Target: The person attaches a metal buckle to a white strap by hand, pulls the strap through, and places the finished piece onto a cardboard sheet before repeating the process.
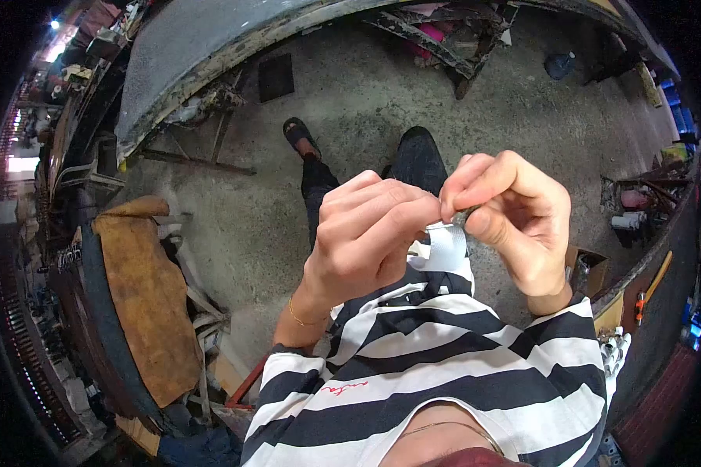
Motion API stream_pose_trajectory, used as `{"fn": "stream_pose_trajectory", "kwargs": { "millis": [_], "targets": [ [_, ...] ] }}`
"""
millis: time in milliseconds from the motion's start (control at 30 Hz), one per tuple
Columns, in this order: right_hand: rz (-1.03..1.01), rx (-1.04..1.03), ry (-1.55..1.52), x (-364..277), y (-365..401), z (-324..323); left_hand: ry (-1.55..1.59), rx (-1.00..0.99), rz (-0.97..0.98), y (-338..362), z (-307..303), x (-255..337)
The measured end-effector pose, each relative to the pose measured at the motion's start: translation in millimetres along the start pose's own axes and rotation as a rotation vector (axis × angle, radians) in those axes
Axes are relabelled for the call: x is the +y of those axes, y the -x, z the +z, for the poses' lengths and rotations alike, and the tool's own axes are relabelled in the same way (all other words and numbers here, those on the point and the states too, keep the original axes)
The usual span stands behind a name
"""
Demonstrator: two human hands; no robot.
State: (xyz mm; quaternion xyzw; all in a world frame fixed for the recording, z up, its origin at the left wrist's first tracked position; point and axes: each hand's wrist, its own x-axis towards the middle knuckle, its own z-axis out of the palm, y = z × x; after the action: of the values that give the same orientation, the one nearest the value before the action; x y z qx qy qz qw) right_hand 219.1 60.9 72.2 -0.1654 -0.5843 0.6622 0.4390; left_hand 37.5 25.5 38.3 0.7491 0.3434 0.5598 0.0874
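In front of my chest, my left hand (374,233) is closed in a pinch, back of the hand up, with its fingertips at a small pale grey-white piece (448,247). This smooth, flat-looking piece hangs just below the fingertips; I cannot make out its kind. Close beside it, my right hand (514,222) curls with thumb and forefinger nearly meeting on a tiny dark bit (466,211). Fingertips of both hands almost touch. The fingers partly hide whatever lies between them.
A worn brown leather-like sheet (144,300) covers a seat or bench at left. A large grey-topped table (202,58) stands ahead. At right lie an orange-handled tool (653,288) and a cardboard box (590,268). A blue plastic container (559,65) sits on the concrete floor (350,86).
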Motion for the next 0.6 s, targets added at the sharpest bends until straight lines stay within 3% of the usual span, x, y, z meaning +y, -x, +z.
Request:
{"fn": "stream_pose_trajectory", "kwargs": {
  "millis": [100, 200, 600],
  "targets": [
    [-0.013, -0.017, 0.151, -4, -6, -7, 0.038, 0.002, -0.004, 1, -1, 0],
    [-0.235, -0.097, 0.505, -12, -13, -5, 0.061, -0.032, -0.029, -1, -4, 1],
    [-0.290, -0.266, 0.760, -27, -14, -9, -0.025, -0.113, -0.014, -3, -5, 3]
  ]
}}
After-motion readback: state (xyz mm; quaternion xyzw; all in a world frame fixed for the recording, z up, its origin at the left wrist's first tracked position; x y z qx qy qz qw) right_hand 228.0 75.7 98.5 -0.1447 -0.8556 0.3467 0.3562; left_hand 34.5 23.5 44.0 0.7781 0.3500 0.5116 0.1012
